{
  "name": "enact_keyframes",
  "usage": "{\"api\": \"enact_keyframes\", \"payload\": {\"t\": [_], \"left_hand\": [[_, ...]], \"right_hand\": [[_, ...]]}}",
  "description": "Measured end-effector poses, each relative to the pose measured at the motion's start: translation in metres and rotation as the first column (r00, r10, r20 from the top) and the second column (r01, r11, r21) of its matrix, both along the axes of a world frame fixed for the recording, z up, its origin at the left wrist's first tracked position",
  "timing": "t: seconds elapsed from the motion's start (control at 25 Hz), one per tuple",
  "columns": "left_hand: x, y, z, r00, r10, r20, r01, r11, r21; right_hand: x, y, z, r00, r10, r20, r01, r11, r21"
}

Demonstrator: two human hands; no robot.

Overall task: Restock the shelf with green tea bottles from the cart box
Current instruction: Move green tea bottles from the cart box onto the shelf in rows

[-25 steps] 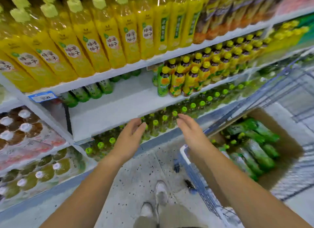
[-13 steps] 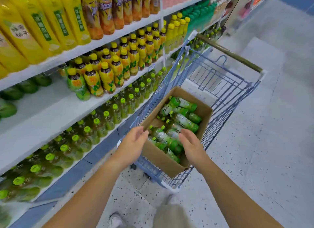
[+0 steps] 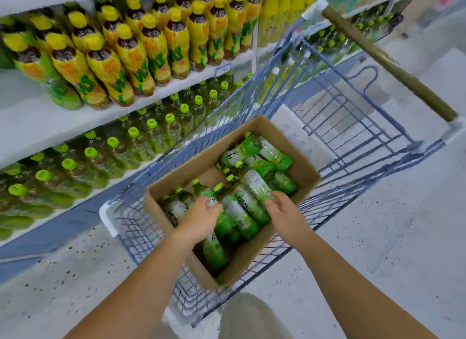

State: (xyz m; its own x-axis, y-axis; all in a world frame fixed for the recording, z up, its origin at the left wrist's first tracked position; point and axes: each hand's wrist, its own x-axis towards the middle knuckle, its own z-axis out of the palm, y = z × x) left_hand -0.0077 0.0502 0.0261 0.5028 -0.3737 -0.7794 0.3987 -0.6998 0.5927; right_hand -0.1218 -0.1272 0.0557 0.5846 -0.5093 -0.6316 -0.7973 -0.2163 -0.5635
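Bottles [image 3: 254, 187] flat in box [image 3: 252, 253], caps toward shelf [image 3: 30, 121], bases toward aisle; hands [image 3: 201, 220] [image 3: 285, 212] loose-fingered atop them.

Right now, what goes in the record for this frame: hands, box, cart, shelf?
left hand: in the cardboard box, touching a green tea bottle; grip unclear
right hand: in the box, touching another bottle; grip unclear
box: in the cart, holds green tea bottles lying down
shelf: bare stretch beside yellow-capped bottles
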Motion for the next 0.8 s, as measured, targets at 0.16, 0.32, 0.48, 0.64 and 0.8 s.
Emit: {"api": "enact_keyframes", "payload": {"t": [0.16, 0.32, 0.48, 0.64, 0.8], "left_hand": [[0.009, -0.028, -0.051, 0.995, 0.100, 0.009, -0.100, 0.987, 0.129], [0.034, -0.046, -0.101, 0.975, 0.219, 0.025, -0.219, 0.953, 0.210], [0.053, -0.048, -0.133, 0.984, 0.169, 0.060, -0.179, 0.922, 0.344], [0.063, -0.056, -0.167, 0.996, -0.078, -0.034, 0.084, 0.834, 0.546], [0.063, -0.070, -0.174, 0.996, -0.068, -0.053, 0.086, 0.773, 0.629]], "right_hand": [[0.031, -0.060, -0.056, 0.982, 0.157, -0.101, -0.163, 0.985, -0.050], [0.056, -0.092, -0.113, 0.926, 0.292, -0.240, -0.315, 0.947, -0.066], [0.065, -0.101, -0.153, 0.875, 0.346, -0.340, -0.391, 0.917, -0.072], [0.069, -0.103, -0.173, 0.858, 0.364, -0.363, -0.435, 0.890, -0.135], [0.070, -0.102, -0.176, 0.855, 0.364, -0.369, -0.443, 0.883, -0.156]]}}
